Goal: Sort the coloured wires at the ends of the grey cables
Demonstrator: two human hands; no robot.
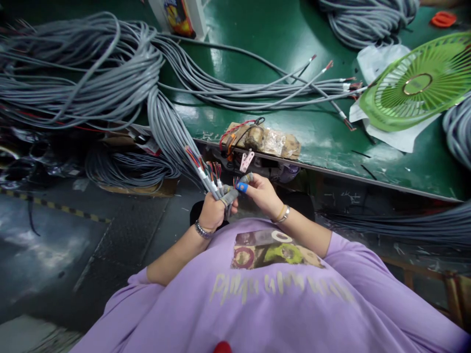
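My left hand (pixel 215 211) is wrapped round several grey multi-core cables (pixel 169 125) near their ends. White bands circle these ends, and thin red, blue, orange and dark wires (pixel 193 158) fan out beyond them. Close beside it, my right hand (pixel 263 195) pinches at the small coloured wires (pixel 235 182) of one cable end, its thumb and finger tips closed together. Grey coverings show on some fingers, and a blue wrap (pixel 242 187) is on the right thumb. The exact grip on the wires is partly hidden.
A large grey cable coil (pixel 81 73) lies on the left, with cables running across the green table (pixel 235 63). A taped block (pixel 267 139) with a pink clip (pixel 247 161) sits at the table edge. A green fan (pixel 417 83) stands right; another coil (pixel 132 164) rests below left.
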